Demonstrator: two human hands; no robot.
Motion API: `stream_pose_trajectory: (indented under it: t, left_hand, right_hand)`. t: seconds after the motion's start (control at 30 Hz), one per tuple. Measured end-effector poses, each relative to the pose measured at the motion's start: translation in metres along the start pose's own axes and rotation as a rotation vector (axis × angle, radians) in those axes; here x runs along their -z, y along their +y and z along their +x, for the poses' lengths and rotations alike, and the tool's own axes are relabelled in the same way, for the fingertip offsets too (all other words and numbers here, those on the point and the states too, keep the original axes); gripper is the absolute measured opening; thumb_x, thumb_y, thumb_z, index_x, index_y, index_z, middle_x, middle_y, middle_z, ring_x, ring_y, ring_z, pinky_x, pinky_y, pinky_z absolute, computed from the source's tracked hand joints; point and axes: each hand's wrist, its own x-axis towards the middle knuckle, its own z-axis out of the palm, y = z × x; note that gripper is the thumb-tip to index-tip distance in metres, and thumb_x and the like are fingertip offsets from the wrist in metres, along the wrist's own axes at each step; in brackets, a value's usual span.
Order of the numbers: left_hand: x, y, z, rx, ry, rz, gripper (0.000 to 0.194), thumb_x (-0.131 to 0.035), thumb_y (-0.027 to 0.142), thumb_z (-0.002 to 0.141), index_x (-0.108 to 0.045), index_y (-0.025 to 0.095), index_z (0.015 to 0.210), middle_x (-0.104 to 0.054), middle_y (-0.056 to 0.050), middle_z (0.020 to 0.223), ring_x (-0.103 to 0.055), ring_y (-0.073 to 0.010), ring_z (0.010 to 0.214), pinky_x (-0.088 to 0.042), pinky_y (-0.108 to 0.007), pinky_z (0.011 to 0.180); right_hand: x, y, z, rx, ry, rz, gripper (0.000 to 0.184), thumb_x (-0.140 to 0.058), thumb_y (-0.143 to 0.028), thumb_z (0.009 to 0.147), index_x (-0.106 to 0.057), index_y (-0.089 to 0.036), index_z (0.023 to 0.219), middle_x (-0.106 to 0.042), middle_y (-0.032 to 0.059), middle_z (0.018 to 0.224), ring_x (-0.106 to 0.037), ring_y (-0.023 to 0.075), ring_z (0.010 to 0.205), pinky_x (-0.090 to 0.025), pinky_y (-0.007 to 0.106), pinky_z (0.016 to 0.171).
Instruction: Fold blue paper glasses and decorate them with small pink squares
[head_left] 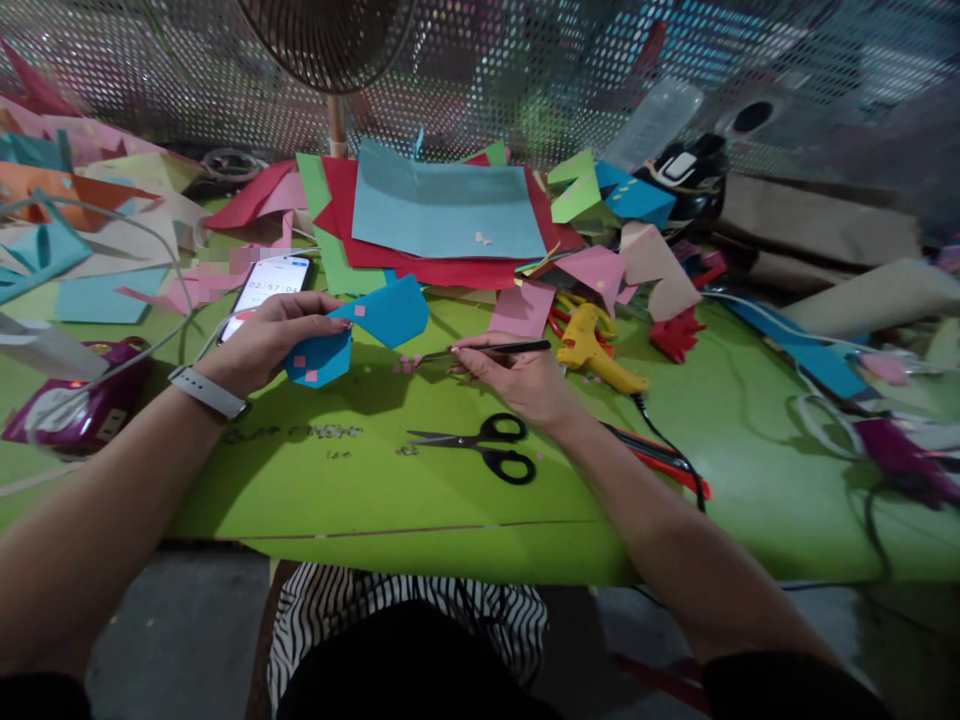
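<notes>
My left hand (281, 335) pinches a blue paper cutout (322, 357) above the green table. Small pink squares are stuck on the cutout in several spots. Between the fingers of my right hand (517, 380) is a slim pair of dark tweezers (517, 347), their tips pointing left at a small cluster of pink paper squares (409, 364) on the table. Black-handled scissors (480, 440) lie with blades slightly apart, nearer to me. Tiny pale bits (330, 432) are scattered in a row left of the scissors.
A phone (274, 280) showing a timer lies behind my left hand. Stacked coloured paper (450, 210) stands at the back, below a fan (330, 40). To the right are a yellow glue gun (596, 350) with its cord and a red cutter (660, 460). Paper scraps crowd the left.
</notes>
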Motion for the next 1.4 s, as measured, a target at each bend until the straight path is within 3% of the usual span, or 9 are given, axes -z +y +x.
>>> stream_pose_trajectory:
  t: [0.2, 0.47, 1.1, 1.4]
  left_hand:
    - [0.001, -0.002, 0.001, -0.004, -0.007, -0.004, 0.016, -0.08, 0.02, 0.068, -0.075, 0.019, 0.083, -0.073, -0.004, 0.075, -0.065, -0.0117, 0.057, -0.05, -0.019, 0.051]
    - [0.001, -0.003, 0.002, 0.005, 0.004, -0.013, 0.02, -0.082, 0.021, 0.065, -0.075, 0.019, 0.084, -0.074, -0.004, 0.077, -0.066, -0.0129, 0.059, -0.051, -0.019, 0.051]
    - [0.001, -0.005, 0.002, 0.0, -0.004, -0.005, 0.018, -0.081, 0.022, 0.067, -0.076, 0.019, 0.084, -0.073, -0.004, 0.077, -0.066, -0.0124, 0.058, -0.05, -0.02, 0.05]
    - [0.001, -0.006, 0.002, 0.005, 0.001, -0.003, 0.016, -0.081, 0.022, 0.068, -0.076, 0.02, 0.083, -0.073, -0.004, 0.077, -0.067, -0.0136, 0.059, -0.051, -0.021, 0.051]
  right_hand:
    - [0.003, -0.002, -0.001, 0.011, 0.008, -0.032, 0.028, -0.073, -0.044, 0.083, -0.077, -0.018, 0.093, -0.078, 0.0063, 0.082, -0.075, 0.0194, 0.075, -0.062, 0.032, 0.069]
    - [-0.005, -0.012, -0.008, 0.147, 0.021, -0.157, 0.018, -0.07, -0.035, 0.086, -0.078, -0.02, 0.092, -0.079, 0.0055, 0.085, -0.074, 0.0181, 0.073, -0.06, 0.03, 0.061]
    - [-0.004, -0.007, -0.01, 0.164, 0.077, -0.118, 0.022, -0.067, -0.038, 0.089, -0.077, -0.02, 0.094, -0.078, 0.0058, 0.088, -0.075, 0.0196, 0.079, -0.063, 0.033, 0.07]
    - [-0.011, -0.013, -0.014, 0.171, 0.074, -0.162, 0.018, -0.066, -0.033, 0.089, -0.077, -0.019, 0.088, -0.078, 0.0058, 0.082, -0.073, 0.0185, 0.071, -0.062, 0.032, 0.062]
